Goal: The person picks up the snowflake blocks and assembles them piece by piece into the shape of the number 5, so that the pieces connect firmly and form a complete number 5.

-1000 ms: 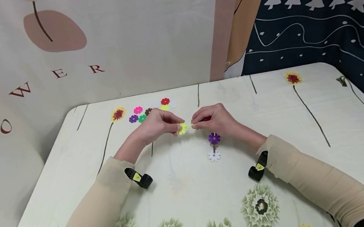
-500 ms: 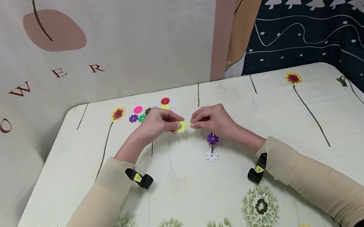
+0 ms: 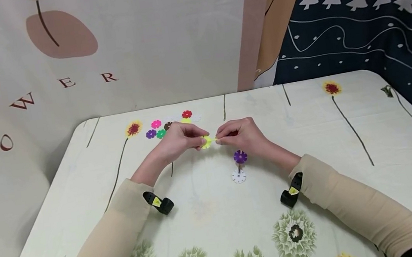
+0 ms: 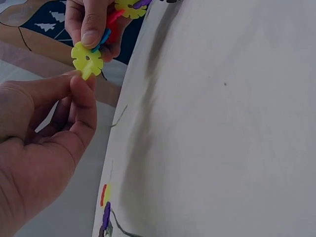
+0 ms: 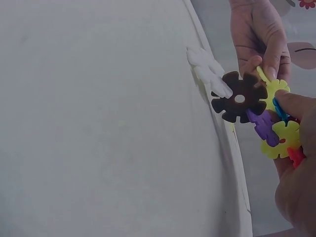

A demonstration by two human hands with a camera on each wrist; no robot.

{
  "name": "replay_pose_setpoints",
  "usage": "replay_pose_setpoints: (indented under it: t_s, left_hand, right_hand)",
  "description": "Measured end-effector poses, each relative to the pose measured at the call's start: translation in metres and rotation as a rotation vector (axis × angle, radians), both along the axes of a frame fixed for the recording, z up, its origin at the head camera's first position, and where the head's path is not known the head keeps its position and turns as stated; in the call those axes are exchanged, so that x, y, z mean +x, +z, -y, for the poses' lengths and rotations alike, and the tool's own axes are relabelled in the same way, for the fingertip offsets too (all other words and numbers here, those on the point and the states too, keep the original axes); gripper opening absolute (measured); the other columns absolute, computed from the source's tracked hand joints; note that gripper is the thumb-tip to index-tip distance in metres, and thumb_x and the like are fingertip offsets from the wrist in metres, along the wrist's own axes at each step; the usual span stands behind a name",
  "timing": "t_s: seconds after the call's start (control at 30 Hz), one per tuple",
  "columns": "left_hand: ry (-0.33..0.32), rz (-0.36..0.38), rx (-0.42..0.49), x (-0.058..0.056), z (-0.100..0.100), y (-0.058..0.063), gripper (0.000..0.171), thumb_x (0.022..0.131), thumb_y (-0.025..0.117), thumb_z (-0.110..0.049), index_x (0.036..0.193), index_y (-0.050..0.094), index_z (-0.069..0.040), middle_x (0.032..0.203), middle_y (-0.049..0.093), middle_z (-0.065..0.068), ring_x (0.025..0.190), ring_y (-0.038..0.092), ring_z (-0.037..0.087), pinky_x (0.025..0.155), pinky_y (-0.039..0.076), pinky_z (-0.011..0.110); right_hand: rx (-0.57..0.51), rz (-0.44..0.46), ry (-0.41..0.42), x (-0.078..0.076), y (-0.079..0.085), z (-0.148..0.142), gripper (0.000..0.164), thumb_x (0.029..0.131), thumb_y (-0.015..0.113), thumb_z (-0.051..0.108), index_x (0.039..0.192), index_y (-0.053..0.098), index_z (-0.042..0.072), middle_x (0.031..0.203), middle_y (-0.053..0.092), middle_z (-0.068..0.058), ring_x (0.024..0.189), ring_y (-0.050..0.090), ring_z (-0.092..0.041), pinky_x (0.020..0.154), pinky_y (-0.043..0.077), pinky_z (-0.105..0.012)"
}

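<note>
My left hand pinches a yellow notched snowflake disc between thumb and fingertips. Close beside it, my right hand grips a chain of interlocked snowflake discs. In the right wrist view the chain shows a white disc, a brown disc, a purple disc, a yellow one and a red piece. A blue disc and another yellow disc lie at the right thumb. That yellow disc meets the left hand's disc edge to face. The chain's purple and white end hangs below the right hand in the head view.
Several loose discs lie behind the left hand, among them a pink disc, a red disc, a purple disc and a green disc. The table has a flower-print cloth. Fabric hangings stand behind it.
The hanging end of the chain has shifted slightly to the left. Both hands keep their grips, with only tiny movement at the fingertips.
</note>
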State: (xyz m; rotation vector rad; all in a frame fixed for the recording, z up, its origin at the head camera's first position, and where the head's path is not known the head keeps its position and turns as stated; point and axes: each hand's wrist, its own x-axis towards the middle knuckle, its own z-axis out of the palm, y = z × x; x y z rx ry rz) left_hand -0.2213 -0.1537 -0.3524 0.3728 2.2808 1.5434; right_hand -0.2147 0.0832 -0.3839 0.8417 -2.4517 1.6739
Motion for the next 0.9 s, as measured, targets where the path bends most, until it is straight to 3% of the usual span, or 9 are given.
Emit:
replay_pose_setpoints:
  t_s: [0.53,0.9]
  left_hand:
    - [0.042,-0.017,0.036,0.0018,0.007,-0.0028,0.025,0.096,0.073,-0.006,0.12,0.073,-0.001,0.105,0.07,0.017,0.091,0.068,0.039,0.089,0.059,0.043]
    - [0.124,0.002,0.137,0.0022,0.0057,-0.007,0.031,0.096,0.07,0.0,0.127,0.068,0.003,0.108,0.071,0.018,0.086,0.071,0.023,0.088,0.059,0.042]
  right_hand:
    - [-0.032,0.013,-0.027,0.0018,0.0016,0.0037,0.014,0.083,0.083,-0.002,0.097,0.081,-0.002,0.103,0.075,-0.019,0.088,0.07,-0.021,0.071,0.057,-0.022]
    - [-0.042,0.057,-0.116,0.0027,-0.0003,0.006,0.013,0.087,0.081,0.002,0.1,0.081,0.004,0.103,0.076,-0.013,0.089,0.069,-0.02,0.075,0.056,-0.024]
